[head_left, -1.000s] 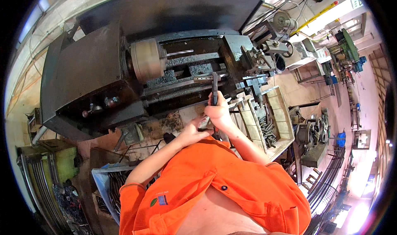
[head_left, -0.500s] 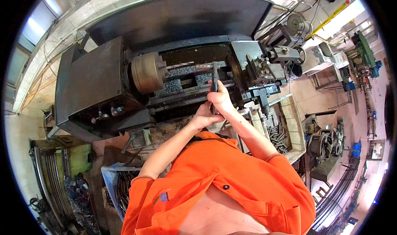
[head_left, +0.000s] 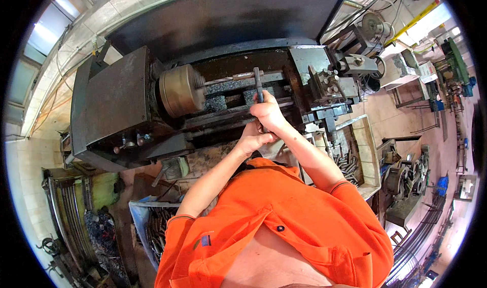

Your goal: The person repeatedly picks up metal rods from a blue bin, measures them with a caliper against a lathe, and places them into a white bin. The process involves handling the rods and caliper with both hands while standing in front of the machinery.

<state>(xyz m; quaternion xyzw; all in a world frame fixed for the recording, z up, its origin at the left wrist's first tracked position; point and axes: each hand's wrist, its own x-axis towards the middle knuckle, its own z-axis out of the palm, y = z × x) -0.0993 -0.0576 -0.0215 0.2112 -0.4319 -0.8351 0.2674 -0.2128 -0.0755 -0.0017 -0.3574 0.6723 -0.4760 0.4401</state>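
Dark tool (head_left: 258,81) is being gripped by closed right hand (head_left: 269,113), tip over lathe bed (head_left: 215,116) | curled left hand (head_left: 252,140) being held beside, contents unclear | snagging being risked by blurred, likely spinning chuck (head_left: 177,91)

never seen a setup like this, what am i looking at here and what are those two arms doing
There is no robot: you are looking down from a wide fisheye camera on a person's head, which is why straight edges bend. Below is the wearer's orange shirt, with both bare forearms reaching up.

The big dark machine is a metal lathe, with a round chuck at its left. Metal chips lie on its bed.

The right hand grips a long dark tool, perhaps pliers. The left hand is at its lower end, its grip partly hidden. The tool's far end overlaps a thin metal rod; I can't tell whether it clamps it.
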